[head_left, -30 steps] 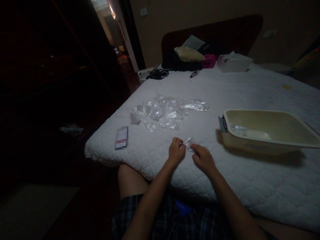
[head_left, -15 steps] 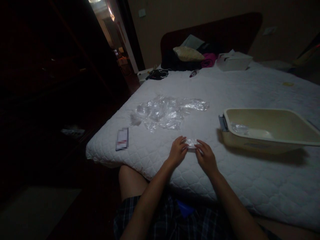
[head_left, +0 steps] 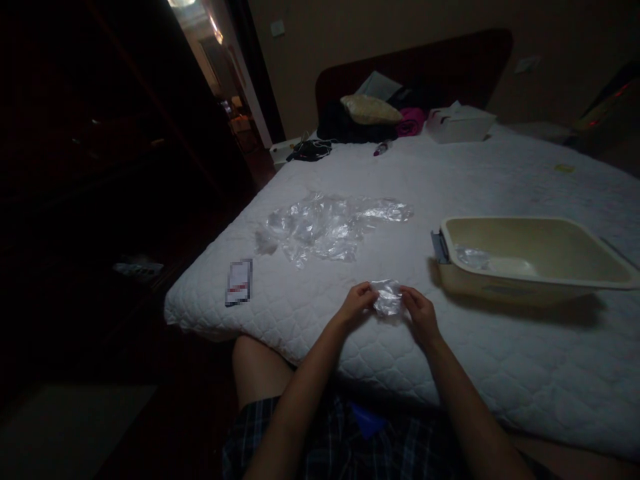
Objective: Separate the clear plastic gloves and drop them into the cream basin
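Observation:
Between my hands, over the near edge of the bed, is a small clear plastic bag, wrinkled and shiny. My left hand pinches its left side, and my right hand pinches its right side. Beyond them a spread of crumpled clear plastic bags lies on the white quilted mattress cover. To the right of my hands stands a cream plastic bin, with a piece of clear plastic inside at its left end.
A blurred, phone-like flat object lies near the bed's left edge. At the far end are a beige pillow, a magenta roll, a white box, a small bottle and a dark bundle with cords.
The plastic bag between my hands now hangs wider and lower, where before it was a narrow folded strip. My hands have moved slightly apart. The view has shifted a little.

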Action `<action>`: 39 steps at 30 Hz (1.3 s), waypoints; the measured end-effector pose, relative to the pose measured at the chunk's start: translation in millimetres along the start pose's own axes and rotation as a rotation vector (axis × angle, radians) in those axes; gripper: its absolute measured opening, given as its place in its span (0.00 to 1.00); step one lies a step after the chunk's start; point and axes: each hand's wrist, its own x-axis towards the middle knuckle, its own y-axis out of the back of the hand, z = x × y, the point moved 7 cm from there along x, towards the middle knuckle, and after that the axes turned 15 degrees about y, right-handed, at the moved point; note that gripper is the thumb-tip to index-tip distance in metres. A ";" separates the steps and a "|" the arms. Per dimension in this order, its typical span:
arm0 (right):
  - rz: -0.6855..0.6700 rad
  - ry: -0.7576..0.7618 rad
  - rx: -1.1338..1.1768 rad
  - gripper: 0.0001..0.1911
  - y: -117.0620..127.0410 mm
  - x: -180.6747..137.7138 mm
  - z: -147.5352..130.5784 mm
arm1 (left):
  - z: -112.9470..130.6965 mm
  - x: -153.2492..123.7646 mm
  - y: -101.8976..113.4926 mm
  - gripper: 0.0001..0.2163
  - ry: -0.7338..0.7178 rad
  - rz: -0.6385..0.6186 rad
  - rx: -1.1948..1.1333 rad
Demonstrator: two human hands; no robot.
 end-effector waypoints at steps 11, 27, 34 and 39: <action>-0.014 -0.065 0.036 0.20 -6.0 -1.2 6.9 | -8.2 3.1 -0.7 0.17 0.000 -0.003 0.091; 0.193 0.148 -0.376 0.20 151.8 122.4 -111.5 | -5.7 -8.2 0.9 0.16 0.041 -0.019 -0.038; -0.220 0.024 -0.600 0.06 153.6 145.9 -54.5 | -5.9 -6.8 1.6 0.16 0.036 -0.036 -0.093; -0.430 0.112 -0.973 0.05 144.6 141.9 -50.1 | -8.5 -4.6 4.2 0.16 0.046 -0.029 -0.109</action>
